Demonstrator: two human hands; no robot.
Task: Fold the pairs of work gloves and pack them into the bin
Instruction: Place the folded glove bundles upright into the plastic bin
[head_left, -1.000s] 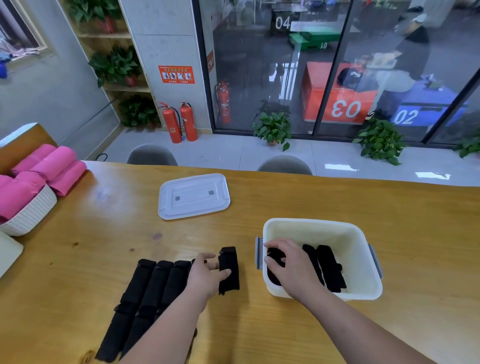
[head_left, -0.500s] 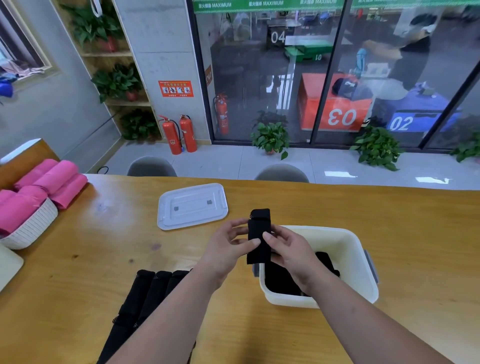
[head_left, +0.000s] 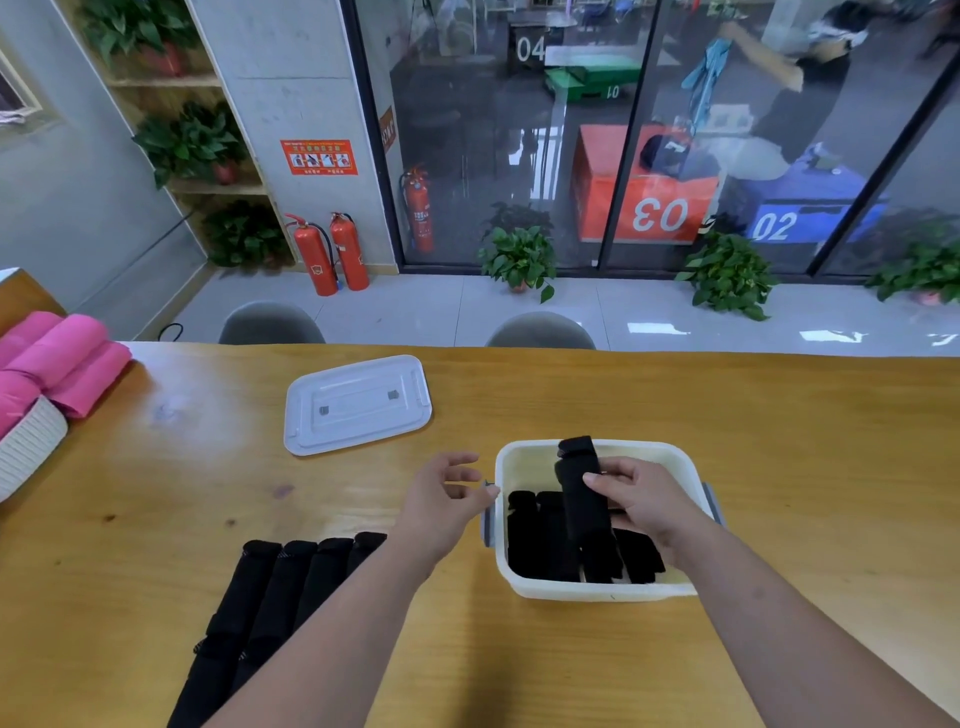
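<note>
The left hand (head_left: 441, 499) has let go of the glove (head_left: 582, 488) — its fingers are now loosely spread by the left wall of the bin (head_left: 597, 592). The right hand (head_left: 644, 499) alone pinches it, tilted over the packed ones mid-bin. Only lowering seems left — a row (head_left: 280, 587) waits at the near edge of the table (head_left: 779, 467).

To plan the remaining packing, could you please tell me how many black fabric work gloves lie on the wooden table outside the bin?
4, side by side at near left: leftmost glove, second glove, third glove, rightmost glove, partly under the left forearm, which may hide more.
</note>
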